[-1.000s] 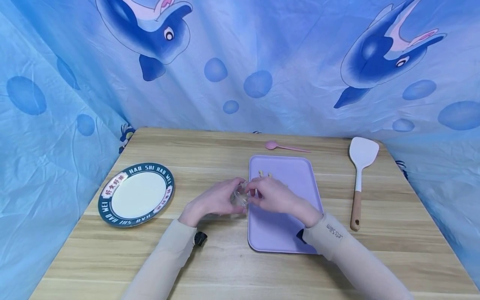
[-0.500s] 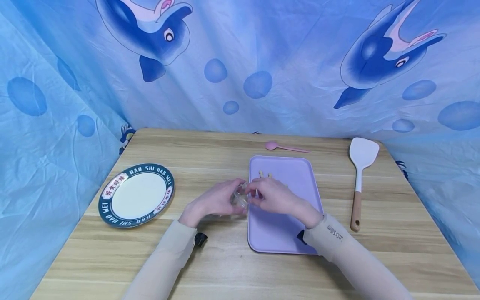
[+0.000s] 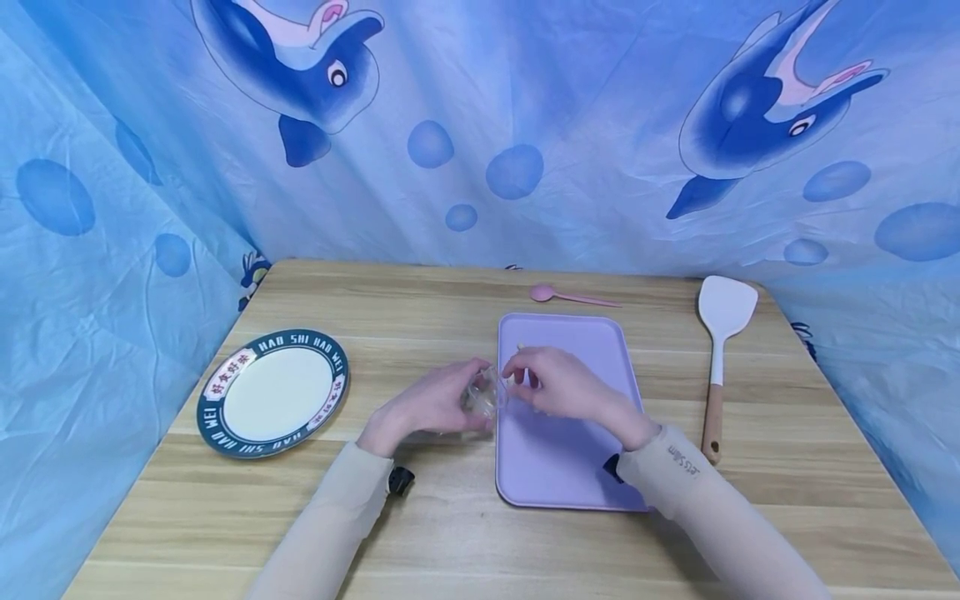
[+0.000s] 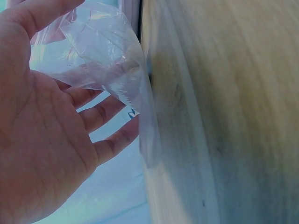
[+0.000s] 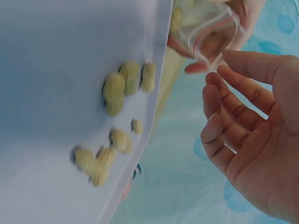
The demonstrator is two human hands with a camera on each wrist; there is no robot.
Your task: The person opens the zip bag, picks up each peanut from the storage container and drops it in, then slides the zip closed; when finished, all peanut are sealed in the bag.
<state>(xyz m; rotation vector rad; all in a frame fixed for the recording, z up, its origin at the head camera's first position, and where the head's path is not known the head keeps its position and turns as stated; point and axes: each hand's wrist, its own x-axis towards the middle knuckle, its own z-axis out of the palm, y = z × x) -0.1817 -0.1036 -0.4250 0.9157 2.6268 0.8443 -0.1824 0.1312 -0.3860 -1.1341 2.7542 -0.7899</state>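
Observation:
A clear plastic zip bag [image 3: 482,397] is held up at the left edge of the lilac tray [image 3: 566,471]. My left hand [image 3: 442,402] grips it between thumb and fingers. In the right wrist view the bag's mouth [image 5: 217,38] gapes, with a pinkish seal line along it. At that mouth, my right hand [image 3: 564,385] pinches the film's edge with its thumb and forefinger; the other fingers curl loosely. Several unshelled peanuts [image 5: 114,91] lie on the tray, mostly hidden by my right hand in the head view. What the bag contains is unclear.
A white plate with a dark green lettered rim [image 3: 333,408] is at the left. Behind the tray lies a pink spoon [image 3: 543,292]. To the right is a white spatula with a wooden handle [image 3: 715,417]. A blue dolphin-print curtain [image 3: 480,125] hangs behind the wooden table [image 3: 420,542].
My right hand has shifted slightly to the right, over the tray. The bag's mouth now stretches wider towards it. My left hand has stayed in place.

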